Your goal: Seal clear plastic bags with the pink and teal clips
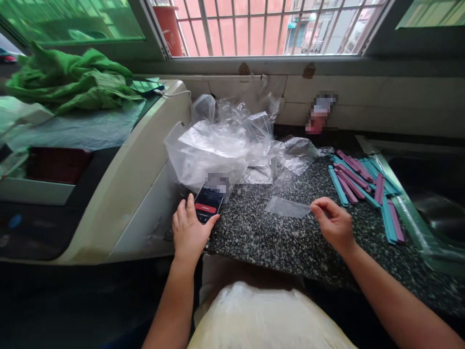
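My left hand (189,231) rests at the left end of the speckled granite counter (276,237), fingers curled round the lower end of a black smartphone (208,203) whose screen shows a red bar. My right hand (334,224) pinches the right edge of a small clear plastic bag (286,207) that lies flat on the counter. To the right of that hand lies a loose pile of several teal and purple flat sticks (363,186).
A heap of crumpled clear plastic bags (225,140) sits behind the phone. A white appliance (138,169) with a green cloth (72,82) on it stands at the left. A sink (432,194) is at the right. A barred window runs along the back.
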{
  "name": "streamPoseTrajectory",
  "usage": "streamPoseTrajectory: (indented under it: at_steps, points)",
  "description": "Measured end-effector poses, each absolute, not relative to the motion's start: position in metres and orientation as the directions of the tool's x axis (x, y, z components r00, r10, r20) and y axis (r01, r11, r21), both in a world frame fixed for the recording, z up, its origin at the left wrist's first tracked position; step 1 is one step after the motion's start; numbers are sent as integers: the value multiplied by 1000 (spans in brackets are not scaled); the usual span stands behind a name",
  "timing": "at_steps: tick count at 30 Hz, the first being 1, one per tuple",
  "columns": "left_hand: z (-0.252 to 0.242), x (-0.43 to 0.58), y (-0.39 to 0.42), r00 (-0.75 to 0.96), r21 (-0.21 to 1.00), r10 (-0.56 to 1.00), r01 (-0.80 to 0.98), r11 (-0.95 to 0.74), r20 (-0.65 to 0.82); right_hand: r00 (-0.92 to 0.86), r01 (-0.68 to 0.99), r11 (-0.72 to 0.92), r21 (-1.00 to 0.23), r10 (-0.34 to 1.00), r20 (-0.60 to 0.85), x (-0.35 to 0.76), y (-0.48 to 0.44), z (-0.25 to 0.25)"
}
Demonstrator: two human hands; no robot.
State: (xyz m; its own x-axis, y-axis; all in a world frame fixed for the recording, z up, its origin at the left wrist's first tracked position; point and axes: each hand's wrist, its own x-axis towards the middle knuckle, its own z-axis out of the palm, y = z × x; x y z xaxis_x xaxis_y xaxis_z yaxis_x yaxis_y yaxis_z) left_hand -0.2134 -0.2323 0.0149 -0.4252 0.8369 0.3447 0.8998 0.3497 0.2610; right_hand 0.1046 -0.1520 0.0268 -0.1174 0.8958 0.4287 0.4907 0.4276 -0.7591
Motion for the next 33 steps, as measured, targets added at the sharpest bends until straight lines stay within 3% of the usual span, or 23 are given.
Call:
streamPoseTrajectory:
  at_steps: [8,20,22,23,25,29,33]
  points:
    - [3,-210,-228,-368,264,836,924,278,408,-106,477,412,-776,904,415,104,-152,27]
    - [9,-222,-208,-433,336,802,890,309,411,-88,448,368,-815,925,369,99,-152,28]
    - [23,-207,-202,-339,408,831,900,151,440,-84,414,351,-840,934,349,97,-148,31]
    - [31,-197,-196,-234,472,862,882,-7,450,-88,396,341,-853,938,335,95,-146,33]
    - [45,-174,-181,-43,633,909,730,-255,415,-96,368,327,-871,944,314,93,-139,37]
    - [55,-131,-148,-2,897,954,343,-280,299,-90,354,326,-877,945,315,89,-127,43]
    - [43,-111,-133,-78,948,954,159,-276,291,-81,343,303,-889,953,293,87,-122,39]
